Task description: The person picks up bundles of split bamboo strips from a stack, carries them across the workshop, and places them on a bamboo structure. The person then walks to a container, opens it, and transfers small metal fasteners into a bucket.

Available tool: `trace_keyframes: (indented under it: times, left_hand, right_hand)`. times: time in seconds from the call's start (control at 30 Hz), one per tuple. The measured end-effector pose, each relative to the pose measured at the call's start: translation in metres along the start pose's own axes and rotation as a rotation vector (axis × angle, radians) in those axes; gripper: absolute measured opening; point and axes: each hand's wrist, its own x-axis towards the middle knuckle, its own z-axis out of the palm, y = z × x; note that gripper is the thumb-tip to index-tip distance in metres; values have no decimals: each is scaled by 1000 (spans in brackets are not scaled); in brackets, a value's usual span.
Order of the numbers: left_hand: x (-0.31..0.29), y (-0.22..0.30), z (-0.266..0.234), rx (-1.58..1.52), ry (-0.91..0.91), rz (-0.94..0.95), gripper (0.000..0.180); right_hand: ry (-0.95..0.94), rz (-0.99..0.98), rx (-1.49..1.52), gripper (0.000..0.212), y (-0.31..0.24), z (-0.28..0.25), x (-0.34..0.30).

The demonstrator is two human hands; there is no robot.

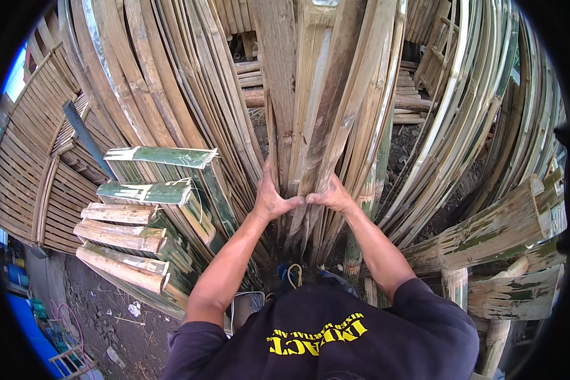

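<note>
Slats of split bamboo (307, 120) stand in an upright bundle straight ahead of the person, between the two hands. Their tops run past the upper edge, and their lower ends sink into shadow, so what they rest on is hard to make out.

The left hand (272, 196) clasps the bundle from the left, the right hand (334, 195) from the right. Each curves part-way round the wood, thumb laid across the near face; whether the thumb tips touch is unclear. Most fingers are hidden along the far sides, and how firmly they press cannot be told.

More slats at the left (164, 76) are cut off above; beside them, halved bamboo pieces (161, 156) hide much of one another. Long strips at the right (456, 95) also leave the view. A dark pole (85, 136) covers part of a slatted panel (19, 171). The black shirt (310, 342) blocks the ground, leaving a pale yellow loop (291, 269) only partly readable.
</note>
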Motion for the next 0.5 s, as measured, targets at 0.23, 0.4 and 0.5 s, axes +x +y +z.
trace_keyframes:
  times: [0.23,0.4,0.5]
  left_hand:
    - [-28,25,14,-120,376,62,126]
    - [-85,118,0,-95,591,-53,126]
    - [-120,175,-17,158,771,13,130]
  right_hand:
    - [303,-343,-24,81,-12,75,-4]
    - [76,-279,-256,102,-88,103,-46]
    - [-37,-283,-216,100,-129,139,-67]
